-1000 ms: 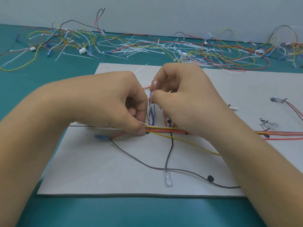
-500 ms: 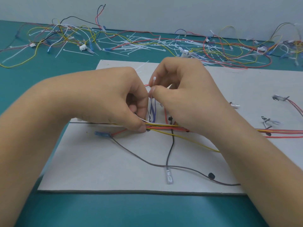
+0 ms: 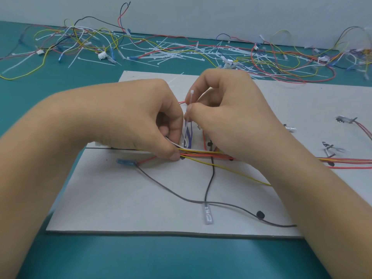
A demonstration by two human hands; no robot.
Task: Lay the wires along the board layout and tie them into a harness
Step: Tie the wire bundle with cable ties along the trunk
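White nylon cable tie [image 3: 187, 119] stands nearly upright at the middle of the view, its square head uppermost, just at twelve o'clock of the bundle of yellow, red and orange wires [image 3: 203, 154] that runs from nine to three o'clock across the pale grey layout board [image 3: 120, 198]. The right hand [image 3: 231, 117] has its grip closed on the tie just below the head, thumb against forefinger. The left hand [image 3: 141, 121] has its grip curled over the bundle, thumb tip down on the wires; the tie's other end seems to run into it, though the fingers hide how it is held. A few blue and purple wires [image 3: 189, 135] rise between the two hands. The step in hand looks like looping the tie round the trunk. Next, the tail would have to be threaded through the head and drawn snug, with the wires kept flat and together so that none slips out. Towards six o'clock a black wire with a clear sleeved terminal [image 3: 208, 216] hangs off the trunk, a grey wire [image 3: 171, 190] crosses it, and a blue terminal [image 3: 125, 162] lies at eight o'clock. Red wires [image 3: 350, 164] continue off at three o'clock. The board lies on a teal tabletop [image 3: 181, 258]; at twelve o'clock a heap of loose wires and white ties [image 3: 175, 51] is strewn against a pale wall [image 3: 201, 13].
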